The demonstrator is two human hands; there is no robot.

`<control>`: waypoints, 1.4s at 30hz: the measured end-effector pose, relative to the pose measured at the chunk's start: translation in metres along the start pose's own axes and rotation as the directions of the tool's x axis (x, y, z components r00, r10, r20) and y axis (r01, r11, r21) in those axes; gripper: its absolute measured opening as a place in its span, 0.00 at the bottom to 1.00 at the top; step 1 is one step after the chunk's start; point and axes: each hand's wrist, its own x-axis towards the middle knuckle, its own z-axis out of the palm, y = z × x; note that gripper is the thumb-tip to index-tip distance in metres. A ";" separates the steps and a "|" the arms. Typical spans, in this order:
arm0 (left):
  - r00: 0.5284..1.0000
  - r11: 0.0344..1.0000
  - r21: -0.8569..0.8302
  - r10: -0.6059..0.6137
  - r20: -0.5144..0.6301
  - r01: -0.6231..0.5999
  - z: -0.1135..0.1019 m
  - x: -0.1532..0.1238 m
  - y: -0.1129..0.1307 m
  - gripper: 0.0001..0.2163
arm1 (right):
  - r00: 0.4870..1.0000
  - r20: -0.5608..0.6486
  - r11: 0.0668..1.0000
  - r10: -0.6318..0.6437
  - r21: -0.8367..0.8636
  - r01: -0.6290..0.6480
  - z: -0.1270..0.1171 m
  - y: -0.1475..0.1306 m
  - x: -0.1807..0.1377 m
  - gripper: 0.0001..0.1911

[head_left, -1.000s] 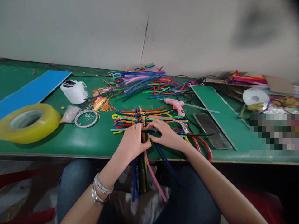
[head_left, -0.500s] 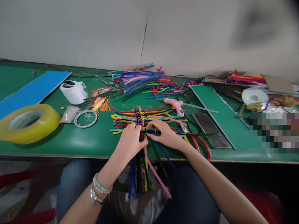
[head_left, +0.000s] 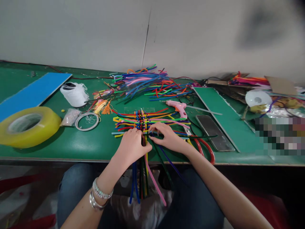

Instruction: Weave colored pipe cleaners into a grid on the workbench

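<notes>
Several coloured pipe cleaners are woven crosswise into a small mat (head_left: pixel 141 119) in front of me, their loose ends spreading sideways and over the table edge. My left hand (head_left: pixel 132 143) is closed at the mat's lower left, its fingertips pressed on the weave and partly hidden. My right hand (head_left: pixel 164 135) pinches with thumb and index finger at the lower right of the weave, on a dark green pipe cleaner (head_left: pixel 200 136) that runs out to the right. A pink pipe cleaner (head_left: pixel 153 181) hangs down below my left thumb.
Behind the mat lies a heap of pipe cleaners (head_left: pixel 143 81). A pink glue gun (head_left: pixel 178 107), red-handled scissors (head_left: pixel 211 152) and a phone (head_left: pixel 214 133) are to the right. On the left are yellow tape (head_left: pixel 45 127), a wire ring (head_left: pixel 76 122), a bead bag (head_left: pixel 71 117) and white thread (head_left: pixel 75 95).
The pink pipe cleaner's hanging end has swung a little left. My left hand has shifted slightly, its thumb now more outstretched. My right hand keeps its pinch in nearly the same place.
</notes>
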 end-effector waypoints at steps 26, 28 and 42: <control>0.966 0.833 -0.501 -0.144 0.215 0.236 -0.010 0.004 -0.013 0.10 | 0.993 0.089 0.996 -0.075 0.053 0.071 -0.006 0.004 -0.001 0.07; 0.965 0.838 -0.498 -0.122 0.231 0.225 -0.011 0.004 -0.013 0.10 | 0.993 0.086 0.997 -0.076 0.036 0.073 -0.006 0.004 0.000 0.07; 0.971 0.816 -0.549 -0.058 0.234 0.181 -0.016 0.003 -0.019 0.09 | 0.994 0.093 0.997 -0.052 -0.054 0.057 -0.006 -0.003 -0.001 0.06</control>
